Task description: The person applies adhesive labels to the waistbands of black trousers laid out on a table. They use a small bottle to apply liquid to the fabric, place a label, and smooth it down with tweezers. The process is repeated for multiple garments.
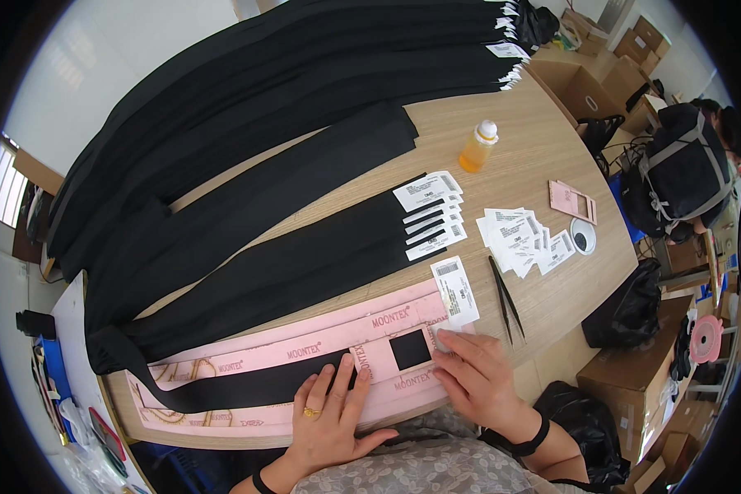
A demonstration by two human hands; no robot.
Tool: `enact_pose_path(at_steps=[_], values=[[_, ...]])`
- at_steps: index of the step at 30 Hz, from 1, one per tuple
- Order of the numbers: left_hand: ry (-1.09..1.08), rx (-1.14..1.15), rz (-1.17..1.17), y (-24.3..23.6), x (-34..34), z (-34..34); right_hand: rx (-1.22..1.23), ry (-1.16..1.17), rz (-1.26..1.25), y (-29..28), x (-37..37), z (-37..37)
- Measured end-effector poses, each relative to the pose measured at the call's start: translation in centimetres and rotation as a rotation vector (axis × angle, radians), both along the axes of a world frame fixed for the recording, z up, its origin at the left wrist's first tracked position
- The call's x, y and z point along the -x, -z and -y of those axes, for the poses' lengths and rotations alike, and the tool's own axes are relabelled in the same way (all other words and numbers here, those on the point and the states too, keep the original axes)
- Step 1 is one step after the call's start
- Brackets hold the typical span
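A black fabric band point(247, 384) runs along a long pink board point(305, 350) at the table's near edge. Over the band's right end lies a pink frame point(375, 365) whose square window shows black fabric. My left hand point(329, 416) rests flat, fingers spread, across the band and the frame's left part. At the frame's right end, the fingers of my right hand point(479, 375) are pinched together by a small pale piece point(442, 337); blur hides exactly what they grip. Just above sits a white label point(457, 288) on the board's corner. Black tweezers point(506, 300) lie to the right.
Black bands with white labels point(426, 193) lie beyond the board, with a larger stack point(305, 58) behind. Loose labels point(514, 239), a small round dish point(583, 239), a pink card with cutouts point(570, 200) and an amber bottle point(477, 150) stand rightward. Boxes point(634, 370) crowd the right side.
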State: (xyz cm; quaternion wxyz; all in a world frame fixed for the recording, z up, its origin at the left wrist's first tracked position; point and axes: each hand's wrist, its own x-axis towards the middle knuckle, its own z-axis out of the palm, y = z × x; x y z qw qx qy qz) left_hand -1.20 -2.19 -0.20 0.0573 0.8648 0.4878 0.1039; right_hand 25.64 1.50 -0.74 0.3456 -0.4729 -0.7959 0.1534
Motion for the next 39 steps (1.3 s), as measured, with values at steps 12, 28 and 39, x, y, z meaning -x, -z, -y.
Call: enact_pose_path(at_steps=[12, 28, 39], values=[[0.003, -0.001, -0.071, 0.0, -0.2, 0.0, -0.054, -0.011, 0.126, 0.6, -0.7, 0.6], [0.021, 0.029, -0.006, 0.2, -0.2, -0.1, -0.035, 0.184, 0.146, 1.0, -0.6, 2.8], [0.027, 0.045, 0.007, 0.0, -0.2, -0.1, -0.036, 0.185, 0.277, 1.1, -0.2, 3.0]])
